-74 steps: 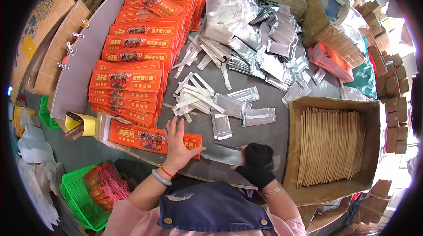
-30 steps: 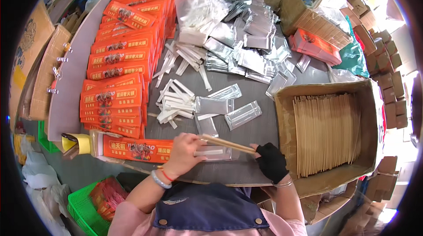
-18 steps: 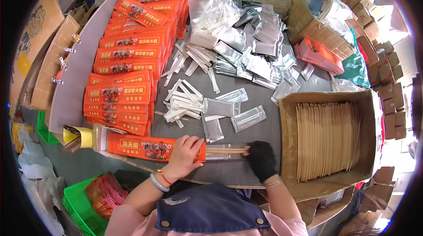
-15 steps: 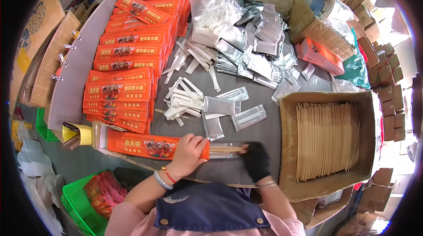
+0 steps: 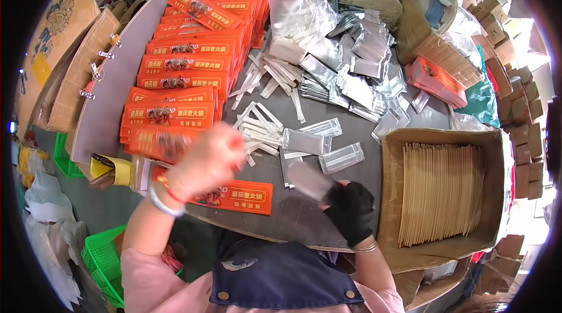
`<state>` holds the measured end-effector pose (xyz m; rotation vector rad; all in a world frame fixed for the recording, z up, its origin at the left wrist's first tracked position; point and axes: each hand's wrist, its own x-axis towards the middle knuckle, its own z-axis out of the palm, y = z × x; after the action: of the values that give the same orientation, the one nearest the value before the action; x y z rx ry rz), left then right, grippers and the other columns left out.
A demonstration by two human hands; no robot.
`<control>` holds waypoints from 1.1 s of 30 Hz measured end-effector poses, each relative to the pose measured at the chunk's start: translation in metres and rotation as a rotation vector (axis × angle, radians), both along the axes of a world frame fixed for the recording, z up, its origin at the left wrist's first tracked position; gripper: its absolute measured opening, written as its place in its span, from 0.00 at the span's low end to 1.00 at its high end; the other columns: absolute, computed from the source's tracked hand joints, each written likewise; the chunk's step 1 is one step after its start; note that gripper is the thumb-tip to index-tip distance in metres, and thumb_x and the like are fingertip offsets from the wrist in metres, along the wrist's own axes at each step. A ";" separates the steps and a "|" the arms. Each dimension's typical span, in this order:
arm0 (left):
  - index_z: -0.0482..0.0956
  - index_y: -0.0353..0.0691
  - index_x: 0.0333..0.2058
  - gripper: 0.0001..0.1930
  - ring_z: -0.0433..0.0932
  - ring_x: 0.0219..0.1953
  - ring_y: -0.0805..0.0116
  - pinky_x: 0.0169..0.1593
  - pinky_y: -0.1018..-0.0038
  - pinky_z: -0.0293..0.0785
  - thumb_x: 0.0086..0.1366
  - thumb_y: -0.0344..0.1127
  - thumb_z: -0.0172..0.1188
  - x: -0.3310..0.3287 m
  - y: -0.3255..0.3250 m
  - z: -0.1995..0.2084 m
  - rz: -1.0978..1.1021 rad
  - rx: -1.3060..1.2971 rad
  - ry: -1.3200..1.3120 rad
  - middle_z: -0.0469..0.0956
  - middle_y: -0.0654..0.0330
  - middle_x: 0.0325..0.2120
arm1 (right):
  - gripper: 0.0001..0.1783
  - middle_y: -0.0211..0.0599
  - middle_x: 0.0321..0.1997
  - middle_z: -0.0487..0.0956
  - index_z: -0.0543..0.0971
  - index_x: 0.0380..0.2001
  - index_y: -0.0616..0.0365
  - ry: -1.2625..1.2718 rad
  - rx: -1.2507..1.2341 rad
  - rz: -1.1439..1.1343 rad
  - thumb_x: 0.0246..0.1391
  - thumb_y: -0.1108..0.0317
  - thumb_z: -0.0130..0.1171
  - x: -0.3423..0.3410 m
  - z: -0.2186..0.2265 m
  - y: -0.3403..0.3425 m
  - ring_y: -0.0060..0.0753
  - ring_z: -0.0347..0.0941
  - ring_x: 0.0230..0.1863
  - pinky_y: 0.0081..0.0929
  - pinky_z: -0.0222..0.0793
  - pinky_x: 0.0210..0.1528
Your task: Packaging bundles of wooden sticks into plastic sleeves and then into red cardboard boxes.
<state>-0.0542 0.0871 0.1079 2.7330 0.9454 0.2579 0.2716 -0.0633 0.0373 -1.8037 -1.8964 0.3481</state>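
The right hand, in a black glove, is closed around one end of a clear plastic sleeve, its grip pinching the sleeve just above the near edge of the grey worktop. The sleeve slants up and to the left from the glove and is blurred, so what it contains cannot be made out. The left hand is bare, raised above the worktop and heavily blurred; whether its grip is spread or pressed together cannot be told. A red band and a pale bracelet sit at its wrist.

Just under the left hand lies an orange printed packet, flat near the worktop's near edge. Further left and far, many more orange packets are stacked in overlapping rows. At the middle of the worktop lie loose white paper sleeves and flat clear pouches. To the right, near the gloved hand, an open cardboard box holds a neat layer of bamboo chopsticks. A green plastic basket stands at the near left, below the worktop.
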 end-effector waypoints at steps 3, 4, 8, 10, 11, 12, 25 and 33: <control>0.79 0.39 0.36 0.17 0.71 0.48 0.50 0.52 0.55 0.69 0.45 0.34 0.68 -0.008 -0.004 -0.024 0.329 0.185 -0.176 0.72 0.50 0.42 | 0.34 0.36 0.38 0.76 0.74 0.45 0.54 -0.114 -0.040 -0.005 0.35 0.51 0.74 0.003 0.000 -0.003 0.45 0.73 0.43 0.41 0.64 0.47; 0.78 0.38 0.41 0.22 0.70 0.49 0.48 0.54 0.55 0.68 0.45 0.35 0.70 -0.001 -0.020 -0.047 0.546 0.227 -0.287 0.71 0.48 0.45 | 0.35 0.36 0.39 0.76 0.74 0.45 0.54 -0.112 -0.061 0.009 0.35 0.50 0.74 0.000 0.002 -0.003 0.43 0.72 0.44 0.41 0.62 0.48; 0.63 0.35 0.62 0.50 0.55 0.64 0.40 0.67 0.49 0.52 0.44 0.50 0.77 0.047 -0.110 -0.115 0.646 -0.084 -0.292 0.57 0.45 0.63 | 0.35 0.37 0.39 0.76 0.75 0.44 0.53 -0.184 -0.045 0.063 0.31 0.52 0.76 -0.010 0.007 -0.010 0.44 0.72 0.43 0.43 0.63 0.49; 0.61 0.34 0.63 0.52 0.54 0.65 0.39 0.67 0.48 0.51 0.43 0.51 0.77 0.050 -0.117 -0.127 0.696 -0.127 -0.302 0.55 0.44 0.64 | 0.36 0.36 0.41 0.77 0.75 0.45 0.53 -0.222 -0.080 0.118 0.31 0.50 0.75 -0.009 0.006 -0.010 0.42 0.72 0.45 0.44 0.60 0.50; 0.60 0.34 0.63 0.53 0.52 0.66 0.39 0.67 0.48 0.50 0.42 0.51 0.78 0.047 -0.115 -0.130 0.691 -0.158 -0.344 0.54 0.43 0.65 | 0.36 0.36 0.41 0.77 0.75 0.45 0.53 -0.225 -0.086 0.122 0.31 0.50 0.75 -0.009 0.007 -0.010 0.42 0.72 0.45 0.44 0.60 0.50; 0.60 0.33 0.63 0.54 0.50 0.67 0.38 0.68 0.48 0.49 0.42 0.51 0.78 0.045 -0.114 -0.132 0.686 -0.188 -0.385 0.53 0.42 0.65 | 0.36 0.36 0.42 0.77 0.75 0.46 0.52 -0.249 -0.133 0.149 0.32 0.48 0.74 -0.008 0.009 -0.010 0.41 0.71 0.45 0.44 0.58 0.53; 0.71 0.36 0.57 0.37 0.60 0.63 0.44 0.67 0.53 0.53 0.48 0.40 0.75 0.044 -0.091 -0.121 0.565 -0.136 -0.514 0.64 0.46 0.60 | 0.42 0.39 0.46 0.76 0.71 0.55 0.53 -0.058 0.034 0.301 0.35 0.50 0.73 -0.054 -0.021 0.009 0.44 0.71 0.49 0.47 0.61 0.53; 0.83 0.47 0.27 0.03 0.71 0.40 0.63 0.45 0.64 0.63 0.53 0.32 0.66 0.048 0.021 -0.126 0.328 0.215 -0.146 0.74 0.67 0.31 | 0.20 0.44 0.42 0.78 0.77 0.43 0.58 -0.122 -0.268 -0.772 0.47 0.63 0.69 0.107 -0.018 -0.041 0.49 0.74 0.46 0.42 0.69 0.49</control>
<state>-0.0060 0.1082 -0.0185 2.6827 1.3921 0.6425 0.3783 -0.1038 0.0189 -2.6093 -1.1134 0.2166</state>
